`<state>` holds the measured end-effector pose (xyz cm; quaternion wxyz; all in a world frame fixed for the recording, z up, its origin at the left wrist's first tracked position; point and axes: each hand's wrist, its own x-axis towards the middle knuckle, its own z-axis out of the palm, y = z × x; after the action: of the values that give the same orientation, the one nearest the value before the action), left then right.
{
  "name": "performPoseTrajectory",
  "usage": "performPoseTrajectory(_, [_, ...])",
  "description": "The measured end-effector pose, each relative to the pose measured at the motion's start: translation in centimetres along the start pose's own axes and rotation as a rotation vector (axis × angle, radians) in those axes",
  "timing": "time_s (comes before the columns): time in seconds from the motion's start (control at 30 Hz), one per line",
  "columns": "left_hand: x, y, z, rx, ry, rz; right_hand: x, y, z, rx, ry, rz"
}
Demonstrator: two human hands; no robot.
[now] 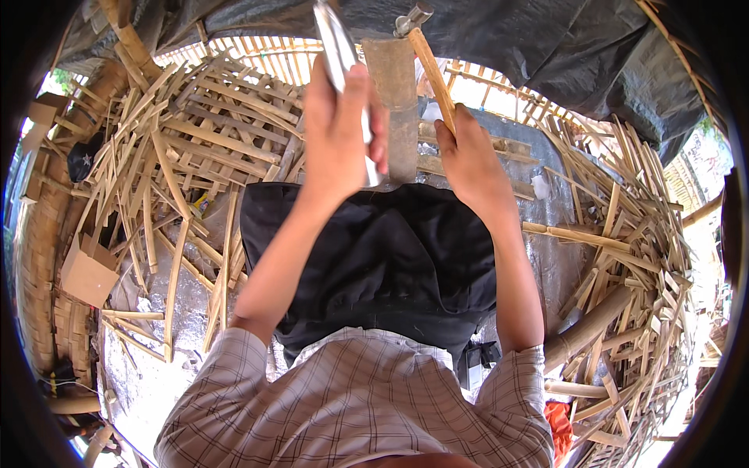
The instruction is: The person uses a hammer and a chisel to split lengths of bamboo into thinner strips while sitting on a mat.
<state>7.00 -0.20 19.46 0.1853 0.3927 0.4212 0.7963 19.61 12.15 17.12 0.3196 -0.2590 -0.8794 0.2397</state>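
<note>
My left hand (335,136) is closed around a long, shiny silver metal piece (337,47), which is tilted with its upper end leaning left. Motion blur and my fingers hide its exact shape. In my right hand (474,160) is a hammer (431,70), gripped low on its wooden handle with the metal head up. A broad grey-brown post or log (392,109) lies beyond my lap, between the two hands. Both hands are raised past my black-trousered lap (367,257), and neither the metal piece nor the hammer head clearly touches the post.
Split bamboo strips (226,117) pile up at the left, and another heap of strips (640,312) lies at the right. A cardboard box (90,271) sits at the left edge. Black plastic sheeting (546,54) hangs at the far side. A thick bamboo pole (589,327) lies near my right elbow.
</note>
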Motion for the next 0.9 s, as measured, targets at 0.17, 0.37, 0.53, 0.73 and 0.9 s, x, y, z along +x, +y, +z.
performPoseTrajectory(0.17, [0.7, -5.1, 0.2, 0.290, -0.052, -0.367, 0.2, -0.4, -0.5, -0.035, -0.029, 0.092])
performPoseTrajectory(0.37, [1.2, -3.0, 0.1, 0.075, -0.087, -0.572, 0.5, 2.2, -0.1, -0.009, -0.010, 0.033])
performPoseTrajectory(0.53, [2.4, -0.2, -3.6, -0.249, -0.293, -0.612, -0.7, 2.7, -1.2, 0.905, -0.297, 0.439])
performPoseTrajectory(0.73, [2.0, 1.2, -3.2, 0.158, -0.354, -0.474, -0.2, 1.1, -6.9, 0.735, -0.203, 0.463])
performPoseTrajectory(0.9, [3.9, 1.2, -3.4, 0.235, -0.314, -0.571, 2.3, -2.2, -13.1, 0.218, 0.130, -0.219])
